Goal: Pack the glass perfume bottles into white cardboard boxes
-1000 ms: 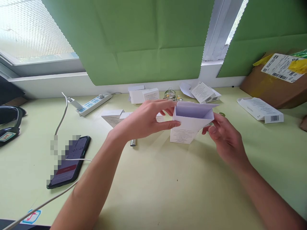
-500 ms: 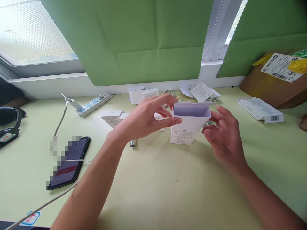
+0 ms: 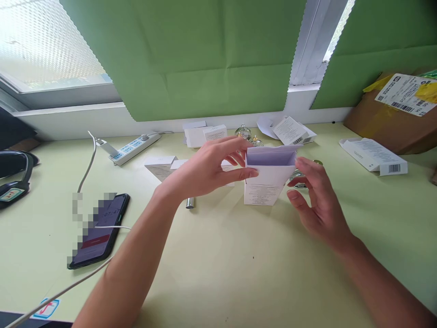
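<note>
A white cardboard box point(image 3: 262, 189) stands upright on the table, its top open toward me and fine print low on its front. My left hand point(image 3: 221, 166) grips its left upper edge, thumb on the front face and fingers behind. At the box's right side, my right hand point(image 3: 316, 196) is open, thumb and fingers apart, the index fingertip at the top right corner. Behind that hand a clear glass bottle point(image 3: 299, 180) is partly hidden. Two ornate glass bottles point(image 3: 243, 131) stand behind the box. A small silver tube point(image 3: 190, 203) lies under my left wrist.
Flattened white cartons point(image 3: 290, 131) lie along the back, another carton point(image 3: 373, 156) at right. A brown parcel point(image 3: 385, 123) fills the back right corner. At left are a power strip point(image 3: 134, 149), a phone point(image 3: 100, 237) with a white cable, and black headphones point(image 3: 20, 182).
My right hand's fingers have spread and its index finger has come to the box's top right corner. My left hand keeps its hold on the box; the view has shifted slightly.
</note>
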`<state>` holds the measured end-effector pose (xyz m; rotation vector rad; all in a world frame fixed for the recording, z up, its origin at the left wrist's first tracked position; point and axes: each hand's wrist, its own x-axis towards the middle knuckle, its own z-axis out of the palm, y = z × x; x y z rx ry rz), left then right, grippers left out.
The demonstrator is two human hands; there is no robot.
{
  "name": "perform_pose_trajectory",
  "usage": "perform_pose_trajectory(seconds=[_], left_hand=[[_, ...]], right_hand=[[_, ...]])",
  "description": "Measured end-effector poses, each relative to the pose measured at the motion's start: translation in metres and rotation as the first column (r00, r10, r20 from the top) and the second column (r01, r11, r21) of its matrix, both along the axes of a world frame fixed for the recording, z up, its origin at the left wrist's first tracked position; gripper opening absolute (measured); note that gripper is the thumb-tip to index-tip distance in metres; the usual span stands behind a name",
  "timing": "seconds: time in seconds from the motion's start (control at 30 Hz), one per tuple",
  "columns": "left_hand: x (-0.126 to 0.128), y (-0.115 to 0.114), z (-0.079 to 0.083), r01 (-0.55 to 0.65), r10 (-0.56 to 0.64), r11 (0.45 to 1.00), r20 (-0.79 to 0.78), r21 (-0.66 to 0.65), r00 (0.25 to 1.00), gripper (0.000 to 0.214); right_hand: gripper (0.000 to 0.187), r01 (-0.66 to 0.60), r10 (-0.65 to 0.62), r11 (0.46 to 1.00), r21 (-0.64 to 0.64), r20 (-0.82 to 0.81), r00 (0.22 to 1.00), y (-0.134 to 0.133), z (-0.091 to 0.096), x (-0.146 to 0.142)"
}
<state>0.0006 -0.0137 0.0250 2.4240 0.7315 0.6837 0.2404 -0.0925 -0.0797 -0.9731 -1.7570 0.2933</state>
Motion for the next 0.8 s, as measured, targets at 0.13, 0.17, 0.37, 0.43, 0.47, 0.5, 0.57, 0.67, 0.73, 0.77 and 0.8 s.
perform_pose_trajectory(seconds=[0.13, 0.17, 0.37, 0.43, 0.47, 0.5, 0.57, 0.67, 0.73, 0.77, 0.8], left_hand=[[0.000, 0.001, -0.001, 0.003, -0.003, 1.000, -0.020, 0.001, 1.000, 0.026], [-0.001, 0.002, -0.002, 0.003, -0.003, 1.000, -0.029, -0.011, 1.000, 0.026], [0.001, 0.002, -0.004, -0.063, 0.047, 0.986, -0.106, -0.153, 0.993, 0.037], [0.002, 0.001, -0.006, -0.078, 0.057, 0.974, -0.106, -0.211, 0.993, 0.040], [0.003, 0.001, -0.007, -0.076, 0.053, 0.968, -0.101, -0.240, 0.993, 0.041], [0.004, 0.001, -0.007, -0.070, 0.046, 0.962, -0.097, -0.263, 0.994, 0.041], [0.005, 0.001, -0.009, -0.044, 0.018, 0.956, -0.093, -0.290, 0.996, 0.042], [0.005, 0.002, -0.010, -0.021, -0.013, 0.950, -0.105, -0.310, 0.994, 0.040], [0.005, 0.003, -0.011, -0.016, -0.022, 0.945, -0.114, -0.326, 0.993, 0.039], [0.004, 0.004, -0.011, -0.017, -0.023, 0.944, -0.117, -0.330, 0.993, 0.038], [0.004, 0.004, -0.012, -0.021, -0.020, 0.944, -0.120, -0.330, 0.993, 0.038]], right_hand=[[0.064, 0.013, -0.013, 1.000, -0.015, -0.020, 1.000, 0.000, 0.000, -0.001], [0.063, 0.016, -0.017, 1.000, -0.015, -0.025, 1.000, 0.000, -0.001, 0.000], [0.060, 0.018, -0.018, 1.000, 0.008, -0.041, 0.999, 0.002, -0.003, 0.000], [0.059, 0.021, -0.021, 1.000, 0.003, -0.046, 0.999, 0.002, -0.003, 0.000], [0.059, 0.023, -0.023, 1.000, 0.001, -0.047, 0.999, 0.002, -0.003, -0.001], [0.059, 0.025, -0.025, 1.000, 0.001, -0.049, 0.999, 0.002, -0.004, -0.001], [0.057, 0.028, -0.027, 1.000, 0.003, -0.045, 0.999, 0.002, -0.004, -0.001], [0.054, 0.028, -0.028, 1.000, 0.000, -0.028, 0.999, 0.003, -0.004, -0.001], [0.051, 0.023, -0.023, 1.000, -0.001, -0.021, 1.000, 0.003, -0.005, -0.001], [0.050, 0.021, -0.021, 1.000, -0.002, -0.022, 1.000, 0.004, -0.005, -0.001], [0.049, 0.019, -0.019, 1.000, -0.003, -0.025, 1.000, 0.004, -0.005, -0.001]])
